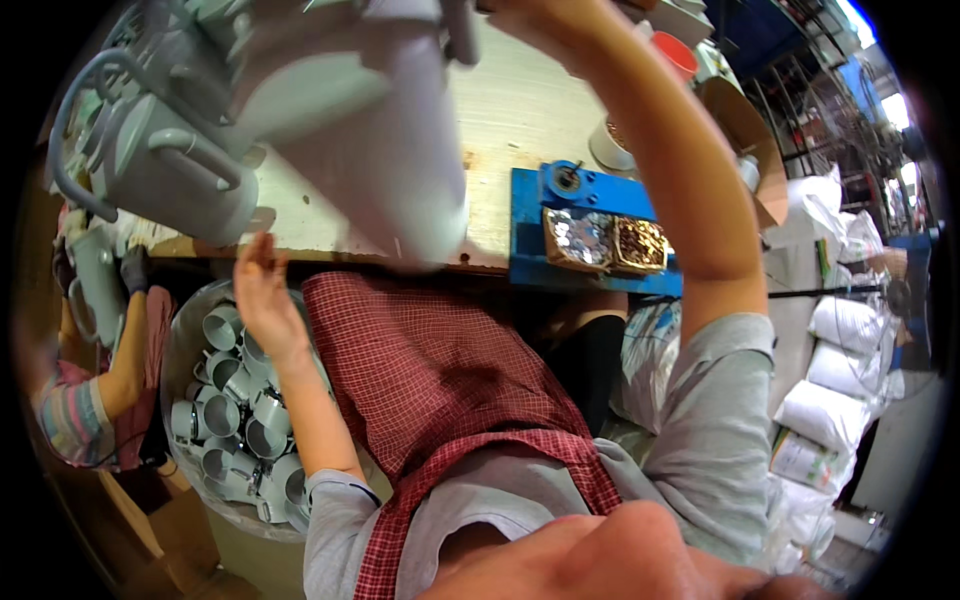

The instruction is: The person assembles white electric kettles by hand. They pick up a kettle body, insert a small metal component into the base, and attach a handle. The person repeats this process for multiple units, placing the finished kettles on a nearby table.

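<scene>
A large pale grey jug [400,170], smeared by motion, hangs tilted over the front edge of the worktable. My right hand [520,8] reaches to the top of the picture and meets the dark handle part of this jug; most of its fingers are cut off by the edge. Just below another grey jug [180,175], my left hand [266,295] is raised with its fingers stretched and nothing in it. That jug has a curved handle and stands among several similar ones at the table's left.
A blue metal fixture [590,185] sits on the worktable [490,130], with boxes of small shiny parts [605,240] on it. At my left, a lined bin [185,470] holds many grey cups. A co-worker's gloved hands hold a grey jug [97,285]. White sacks [825,410] lie right.
</scene>
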Demonstrator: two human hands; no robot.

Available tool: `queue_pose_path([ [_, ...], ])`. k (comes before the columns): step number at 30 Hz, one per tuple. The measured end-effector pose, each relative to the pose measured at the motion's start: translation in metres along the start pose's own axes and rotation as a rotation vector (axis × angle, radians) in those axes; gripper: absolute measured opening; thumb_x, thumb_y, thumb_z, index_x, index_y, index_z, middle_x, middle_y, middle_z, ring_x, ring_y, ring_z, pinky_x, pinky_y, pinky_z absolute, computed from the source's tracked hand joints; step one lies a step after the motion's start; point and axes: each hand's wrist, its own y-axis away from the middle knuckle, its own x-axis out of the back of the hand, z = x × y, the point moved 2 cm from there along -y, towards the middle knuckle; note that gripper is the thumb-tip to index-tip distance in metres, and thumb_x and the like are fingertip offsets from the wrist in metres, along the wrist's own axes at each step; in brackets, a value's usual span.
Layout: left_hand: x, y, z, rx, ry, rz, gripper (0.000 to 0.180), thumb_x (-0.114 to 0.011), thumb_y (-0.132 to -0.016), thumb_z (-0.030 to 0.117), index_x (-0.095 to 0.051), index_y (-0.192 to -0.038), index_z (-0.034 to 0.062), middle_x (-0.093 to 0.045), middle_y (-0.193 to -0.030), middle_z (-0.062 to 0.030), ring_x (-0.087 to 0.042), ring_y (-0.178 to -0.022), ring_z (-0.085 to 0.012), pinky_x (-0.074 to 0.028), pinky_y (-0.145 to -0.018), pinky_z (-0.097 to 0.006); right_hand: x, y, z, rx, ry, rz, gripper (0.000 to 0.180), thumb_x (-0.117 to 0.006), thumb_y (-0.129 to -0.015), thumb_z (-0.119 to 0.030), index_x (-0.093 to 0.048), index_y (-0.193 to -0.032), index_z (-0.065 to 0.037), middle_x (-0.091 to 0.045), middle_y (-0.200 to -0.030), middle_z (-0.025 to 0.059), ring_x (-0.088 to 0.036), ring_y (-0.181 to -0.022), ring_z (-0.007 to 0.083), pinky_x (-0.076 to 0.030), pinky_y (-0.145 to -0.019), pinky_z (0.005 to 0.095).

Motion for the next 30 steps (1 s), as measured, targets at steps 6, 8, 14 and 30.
queue_pose_path([
  [6,-0.074,0.024,0.039,0.288,0.573,-0.432,0.081,-0.052,-0.09,0.062,-0.041,-0.143,0.0025,-0.039,-0.15,-0.0165,-0.044,-0.132,-0.0383,-0.039,-0.107,-0.053,-0.072,0.133,-0.006,-0.308,-0.08,0.005,0.034,-0.059,-0.094,-0.031,-0.062,-0.118,-0.007,-0.067,-0.078,0.0057,-0.062,-0.066,0.0141,-0.051,-0.062,0.0317],
  [8,-0.084,0.053,0.025,0.359,0.423,-0.65,0.083,-0.055,-0.087,0.064,-0.044,-0.14,0.0001,-0.043,-0.145,-0.0173,-0.048,-0.127,-0.0375,-0.042,-0.105,-0.049,-0.091,0.184,0.009,-0.511,-0.266,-0.037,0.034,-0.059,-0.095,-0.022,-0.059,-0.125,-0.005,-0.071,-0.095,0.0117,-0.07,-0.08,0.0207,-0.055,-0.074,0.0339],
  [14,-0.069,0.074,0.017,0.41,0.494,-0.47,0.056,-0.06,-0.09,0.049,-0.058,-0.126,0.0057,-0.063,-0.109,-0.0121,-0.055,-0.113,-0.0307,-0.044,-0.102,-0.045,-0.024,0.323,0.036,-0.568,0.497,0.21,0.032,-0.072,-0.083,-0.013,-0.064,-0.113,-0.003,-0.065,-0.099,0.0122,-0.064,-0.091,0.0275,-0.052,-0.08,0.0367],
  [30,-0.063,0.021,0.041,0.12,-0.338,-1.027,0.116,-0.074,-0.056,0.077,-0.052,-0.131,-0.0088,-0.053,-0.131,-0.0196,-0.056,-0.118,-0.0291,-0.044,-0.101,-0.041,0.114,0.419,0.076,-0.824,1.066,0.159,0.016,-0.068,-0.084,-0.017,-0.064,-0.097,-0.009,-0.062,-0.101,0.0108,-0.063,-0.087,0.0347,-0.051,-0.072,0.0452],
])
